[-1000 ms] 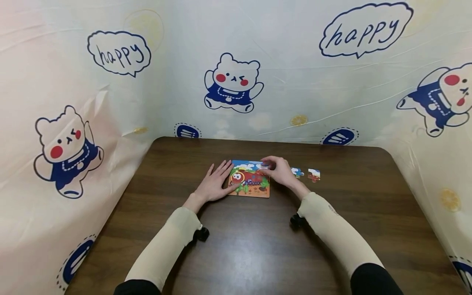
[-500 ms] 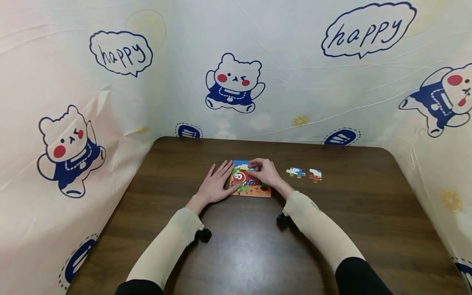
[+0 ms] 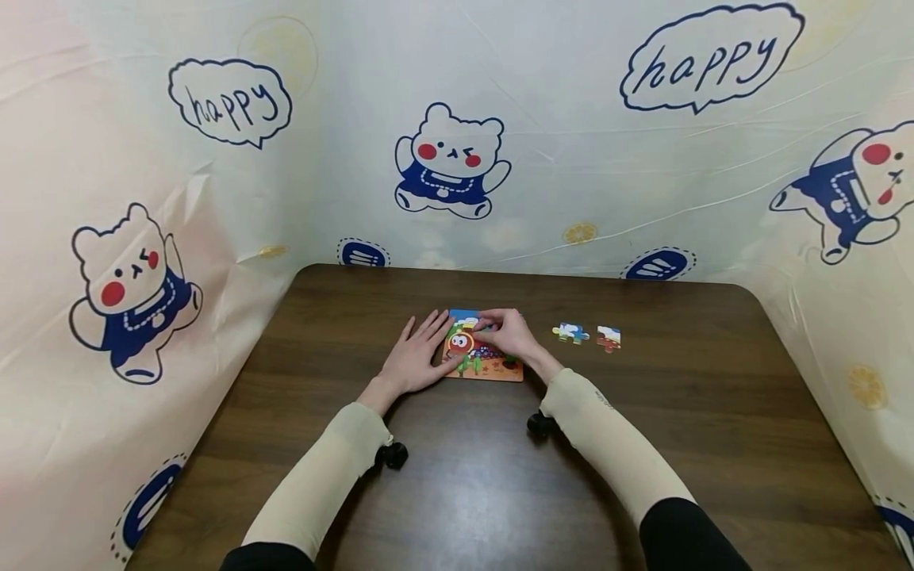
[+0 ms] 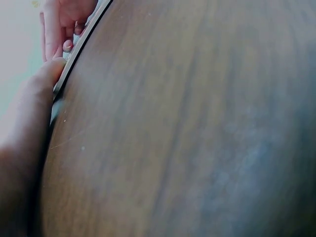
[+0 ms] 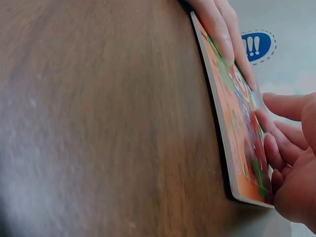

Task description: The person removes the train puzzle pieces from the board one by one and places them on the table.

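A colourful jigsaw puzzle (image 3: 493, 369) in a thin flat frame lies on the brown table; a round-eyed red cartoon figure shows on it. My left hand (image 3: 414, 361) lies along the puzzle's left side with fingers spread, the thumb over its lower left part. Above the puzzle's upper middle, my right hand (image 3: 508, 333) brings thumb and fingertips close together on a small puzzle piece, mostly hidden by the fingers. From the right wrist view, the right fingers (image 5: 282, 140) hover at the puzzle's surface, opposite the left fingers (image 5: 224, 42).
To the right of the puzzle lie two loose pieces: a blue and white one (image 3: 570, 333) and a white and red one (image 3: 609, 339). The wooden table (image 3: 457, 476) runs back to a patterned cloth (image 3: 557, 190) hung behind and at both sides.
My right hand has moved left across the puzzle, from its right edge to its upper middle, uncovering the nearer loose piece. The left hand has stayed in place.
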Demonstrator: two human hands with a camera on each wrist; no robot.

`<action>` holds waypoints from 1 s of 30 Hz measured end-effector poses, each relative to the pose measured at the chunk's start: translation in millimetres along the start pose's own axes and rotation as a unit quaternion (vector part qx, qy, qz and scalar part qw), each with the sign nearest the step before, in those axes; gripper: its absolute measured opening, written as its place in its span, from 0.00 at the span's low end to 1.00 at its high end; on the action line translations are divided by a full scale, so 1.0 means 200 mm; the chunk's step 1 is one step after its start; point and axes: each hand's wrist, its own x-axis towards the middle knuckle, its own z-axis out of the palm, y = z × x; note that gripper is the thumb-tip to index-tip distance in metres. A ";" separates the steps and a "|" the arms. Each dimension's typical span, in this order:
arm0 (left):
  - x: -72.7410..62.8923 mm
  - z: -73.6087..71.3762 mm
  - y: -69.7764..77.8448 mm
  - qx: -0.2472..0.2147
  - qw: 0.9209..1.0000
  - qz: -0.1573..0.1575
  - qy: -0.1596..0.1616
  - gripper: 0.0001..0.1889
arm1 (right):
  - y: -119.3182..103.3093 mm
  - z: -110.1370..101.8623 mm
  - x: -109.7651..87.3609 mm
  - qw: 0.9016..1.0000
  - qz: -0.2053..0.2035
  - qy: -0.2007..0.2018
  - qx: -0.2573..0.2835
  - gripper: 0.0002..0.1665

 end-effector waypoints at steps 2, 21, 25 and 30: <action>0.00 0.00 0.00 0.005 1.000 -0.003 -0.001 0.50 | 0.00 0.01 0.01 1.000 -0.003 -0.002 -0.019 0.28; -0.01 0.01 0.00 -0.004 1.000 -0.005 0.005 0.50 | 0.02 0.03 0.00 0.995 -0.035 0.005 -0.092 0.18; -0.01 0.02 0.00 -0.011 1.000 -0.002 0.008 0.49 | 0.00 0.04 0.00 0.995 -0.008 0.003 -0.098 0.19; 0.00 0.02 -0.01 -0.010 1.000 0.000 0.009 0.50 | -0.03 0.05 0.00 0.996 0.018 0.010 -0.088 0.19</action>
